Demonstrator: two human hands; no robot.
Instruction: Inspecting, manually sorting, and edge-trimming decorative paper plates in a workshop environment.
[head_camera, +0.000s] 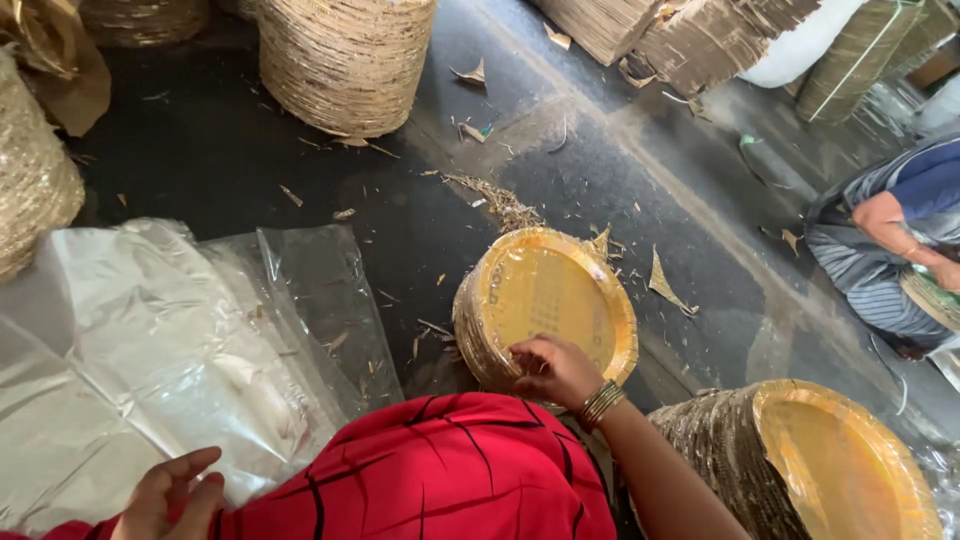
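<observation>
Near left: left hand (170, 497), fingers loose, rests on clear plastic bags (130, 370). Near centre: right hand (553, 370) grips the rim of a stack of round golden paper plates (545, 300); a second tilted plate stack (800, 460) lies near right. Dark littered floor (250, 160); tall plate columns (345, 60) far; seated person (900, 240) right.
</observation>
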